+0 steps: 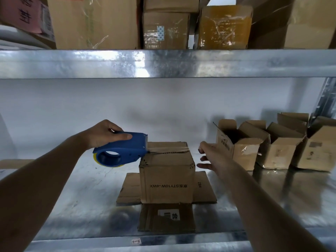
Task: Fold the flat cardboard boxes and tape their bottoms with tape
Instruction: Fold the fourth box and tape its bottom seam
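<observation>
My left hand (104,134) grips the blue tape dispenser (122,149), its front edge at the left top edge of the cardboard box (167,176). My right hand (211,158), fingers loosely spread, holds nothing just right of the box. Box stands upside down on the metal shelf (72,206), clear tape (168,148) across its top.

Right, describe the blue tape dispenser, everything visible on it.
The blue tape dispenser looks like moulded plastic, with a round open hub and a yellowish tape roll edge showing at its lower left. The left hand grips its top, thumb along the side. Its toothed front end meets the left top edge of the upside-down cardboard box, where clear tape already runs across the seam.
</observation>
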### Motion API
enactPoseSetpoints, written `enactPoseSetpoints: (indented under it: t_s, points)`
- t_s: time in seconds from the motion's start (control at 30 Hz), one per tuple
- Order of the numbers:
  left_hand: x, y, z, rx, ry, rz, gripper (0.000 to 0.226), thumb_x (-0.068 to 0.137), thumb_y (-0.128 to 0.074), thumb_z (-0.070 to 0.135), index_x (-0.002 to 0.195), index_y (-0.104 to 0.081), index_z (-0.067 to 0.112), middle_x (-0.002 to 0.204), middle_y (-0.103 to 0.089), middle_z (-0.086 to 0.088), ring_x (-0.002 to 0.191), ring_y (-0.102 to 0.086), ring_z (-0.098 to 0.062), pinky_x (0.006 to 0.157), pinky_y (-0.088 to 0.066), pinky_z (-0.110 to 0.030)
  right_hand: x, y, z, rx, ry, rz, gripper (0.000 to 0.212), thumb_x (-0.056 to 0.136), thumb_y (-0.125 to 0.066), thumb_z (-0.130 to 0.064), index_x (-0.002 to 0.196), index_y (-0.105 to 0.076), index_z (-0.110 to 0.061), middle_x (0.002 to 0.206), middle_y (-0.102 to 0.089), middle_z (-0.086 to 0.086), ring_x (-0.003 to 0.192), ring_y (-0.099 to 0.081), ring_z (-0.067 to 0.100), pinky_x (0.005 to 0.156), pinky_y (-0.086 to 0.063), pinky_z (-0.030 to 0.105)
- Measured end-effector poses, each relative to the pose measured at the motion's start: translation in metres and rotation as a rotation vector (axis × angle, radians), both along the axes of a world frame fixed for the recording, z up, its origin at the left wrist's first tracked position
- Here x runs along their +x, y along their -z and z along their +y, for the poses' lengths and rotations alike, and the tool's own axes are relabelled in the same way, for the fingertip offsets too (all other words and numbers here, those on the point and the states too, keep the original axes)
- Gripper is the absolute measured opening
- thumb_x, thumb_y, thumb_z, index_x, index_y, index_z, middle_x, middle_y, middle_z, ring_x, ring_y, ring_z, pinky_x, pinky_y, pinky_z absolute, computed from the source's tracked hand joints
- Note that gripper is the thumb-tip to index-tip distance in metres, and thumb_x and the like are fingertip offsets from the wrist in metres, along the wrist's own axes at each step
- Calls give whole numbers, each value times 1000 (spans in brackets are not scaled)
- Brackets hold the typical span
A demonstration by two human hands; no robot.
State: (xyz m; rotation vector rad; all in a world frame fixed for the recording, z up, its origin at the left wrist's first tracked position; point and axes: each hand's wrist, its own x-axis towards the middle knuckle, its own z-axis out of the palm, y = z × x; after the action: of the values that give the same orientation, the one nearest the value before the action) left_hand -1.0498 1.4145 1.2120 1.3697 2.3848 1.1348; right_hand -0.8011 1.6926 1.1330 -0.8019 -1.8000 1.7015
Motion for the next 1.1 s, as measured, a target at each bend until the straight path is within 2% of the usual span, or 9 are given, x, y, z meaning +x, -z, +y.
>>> enactPoseSetpoints:
  t_s: [0.13,0.3,0.47,0.57,0.7,0.83,0.93,1.0,1.1]
  points:
    - [-1,-4,3,-8,-4,10,88,37,-70,99,85,-83,26,81,-78,-2,77,-75,-23,70,-55,-31,0,14,-1,44,1,-164,21,98,-55,-27,94,-67,-11,99,-61,9,83,-57,21,74,-65,38]
    - [-4,-3,4,-21,-10,28,89,36,-68,100,86,-84,28,83,-79,-1,79,-75,-24,73,-57,-35,-3,13,0,76,-23,-276,18,94,-56,-27,98,-66,-13,106,-63,8,82,-56,23,66,-53,32]
    - [-3,-3,4,-58,4,33,90,36,-67,101,87,-84,30,82,-79,1,78,-75,-21,72,-57,-33,-4,21,-2,-136,-129,-316,34,80,-67,-35,104,-70,-11,108,-69,13,85,-58,26,62,-50,33]
    - [-2,-2,4,-54,4,36,87,37,-66,101,86,-83,31,81,-78,2,75,-75,-18,70,-56,-31,-6,24,-4,-206,-162,-296,24,90,-63,-34,97,-69,-12,95,-70,12,85,-58,26,61,-47,32]
    - [-4,1,3,-42,-5,33,87,37,-67,101,86,-83,30,80,-78,2,75,-75,-19,70,-55,-31,-6,25,-6,-258,-163,-352,33,94,-66,-42,103,-61,-10,94,-67,11,80,-54,23,54,-45,27]
    - [-6,5,3,-23,-13,23,84,41,-70,98,86,-83,28,81,-78,1,75,-75,-19,69,-55,-30,-12,24,-13,65,82,-91,18,94,-69,-11,112,-66,-8,100,-69,14,76,-61,22,61,-51,33]
    - [-4,4,4,-30,-14,41,49,69,-78,74,82,-83,27,78,-77,0,72,-73,-19,69,-53,-32,-11,4,-21,274,230,131,19,95,-69,-9,107,-72,-23,103,-74,1,81,-71,16,72,-61,33]
    - [-4,4,4,-34,-18,54,33,82,-77,58,79,-82,25,76,-76,-1,70,-71,-18,68,-51,-32,-9,-10,-28,445,233,149,13,91,-77,-18,101,-77,-26,92,-75,-9,80,-73,11,70,-58,27]
    - [-2,4,2,-44,-21,44,42,75,-80,67,82,-83,25,78,-77,-1,72,-73,-20,68,-52,-31,-7,-23,-39,670,185,-54,2,89,-80,-27,88,-82,-27,81,-75,-13,73,-67,0,56,-39,6]
